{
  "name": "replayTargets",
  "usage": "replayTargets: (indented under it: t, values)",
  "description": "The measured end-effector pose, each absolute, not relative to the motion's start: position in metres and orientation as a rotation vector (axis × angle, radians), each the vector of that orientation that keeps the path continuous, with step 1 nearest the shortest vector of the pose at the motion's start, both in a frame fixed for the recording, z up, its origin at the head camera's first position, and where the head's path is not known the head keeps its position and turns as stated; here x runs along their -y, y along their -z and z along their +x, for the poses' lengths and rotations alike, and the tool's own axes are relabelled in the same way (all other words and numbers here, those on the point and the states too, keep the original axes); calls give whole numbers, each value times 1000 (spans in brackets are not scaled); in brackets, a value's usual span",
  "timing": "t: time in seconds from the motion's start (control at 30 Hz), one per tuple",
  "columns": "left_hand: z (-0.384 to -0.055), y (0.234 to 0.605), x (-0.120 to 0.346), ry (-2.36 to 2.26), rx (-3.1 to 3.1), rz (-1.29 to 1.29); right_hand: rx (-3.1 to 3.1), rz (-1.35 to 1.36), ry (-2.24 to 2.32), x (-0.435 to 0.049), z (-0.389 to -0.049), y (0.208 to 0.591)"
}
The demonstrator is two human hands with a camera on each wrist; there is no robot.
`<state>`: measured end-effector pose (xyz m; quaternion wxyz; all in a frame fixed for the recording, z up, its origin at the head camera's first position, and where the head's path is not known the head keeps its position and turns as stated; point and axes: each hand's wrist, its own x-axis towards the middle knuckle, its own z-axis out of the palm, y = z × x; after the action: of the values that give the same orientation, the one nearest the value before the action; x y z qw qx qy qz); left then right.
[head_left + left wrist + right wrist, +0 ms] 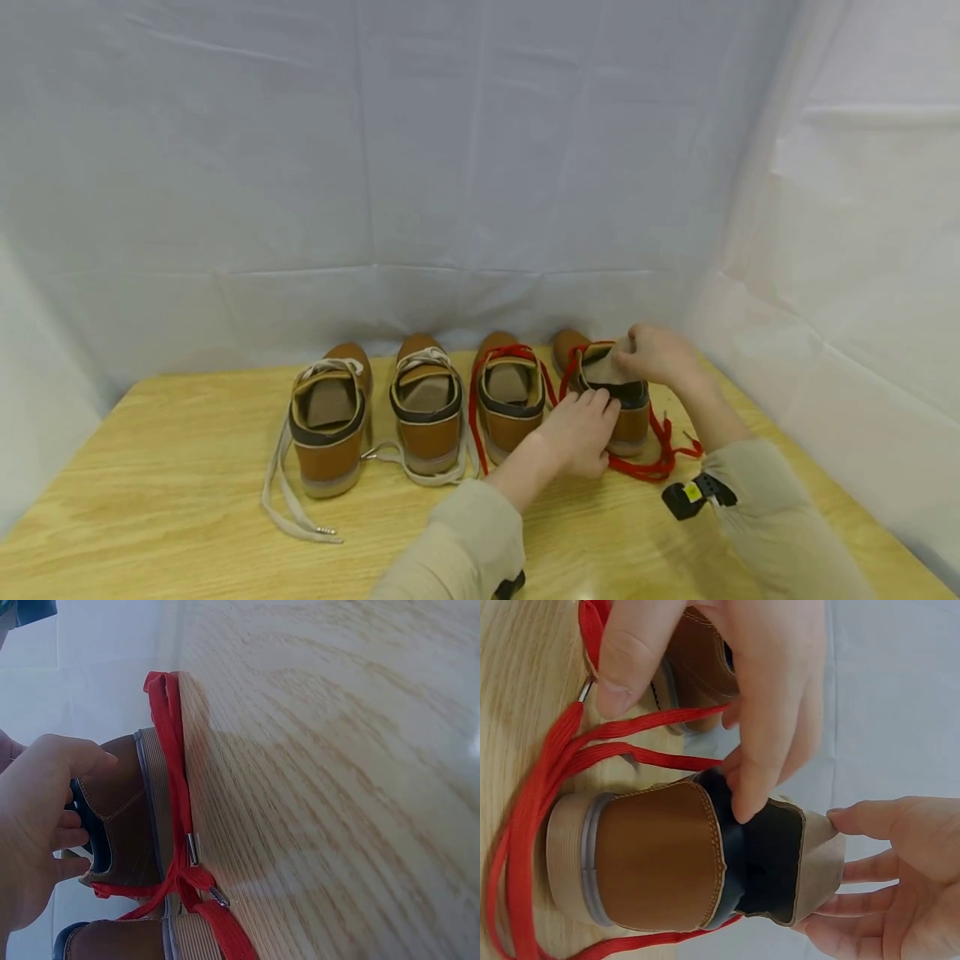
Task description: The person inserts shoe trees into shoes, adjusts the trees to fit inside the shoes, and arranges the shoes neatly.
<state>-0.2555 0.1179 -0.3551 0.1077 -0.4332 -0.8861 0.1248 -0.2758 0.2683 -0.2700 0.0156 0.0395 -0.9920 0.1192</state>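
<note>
At the right end of a row of brown shoes stands a brown shoe [632, 425] with red laces [652, 471]. My right hand [660, 354] pinches a beige insole [823, 870] between thumb and fingers. The insole rises partly out of that shoe's opening, its dark side facing the heel. My left hand [577, 429] holds the shoe at its heel, fingers over the dark collar [724, 847] and thumb on the outer side. In the left wrist view, the thumb lies against the brown heel [124, 787]. The shoe's inside is mostly hidden.
Left of it stand another red-laced shoe [512, 429] and two shoes with cream laces, a middle one [427, 437] and a far left one [330, 458]. Loose laces [281, 492] trail on the wooden table [187, 500]. White cloth [450, 167] hangs behind.
</note>
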Motion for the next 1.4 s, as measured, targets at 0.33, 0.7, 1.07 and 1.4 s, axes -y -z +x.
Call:
replayTargets:
  t: [0.33,0.7,1.07,1.4]
  values:
    - [-254,358,-118,-346,2606,-1278,3067,103,-427,-264,-277,280]
    - [-255,358,-116,-356,2603,-1277,3039,68,-366,-261,-281,291]
    - [-257,361,-113,-391,2572,-1271,3025,2,-327,-258,-282,301]
    - [-257,361,-111,-402,2552,-1276,2981,17,-440,-253,-287,309]
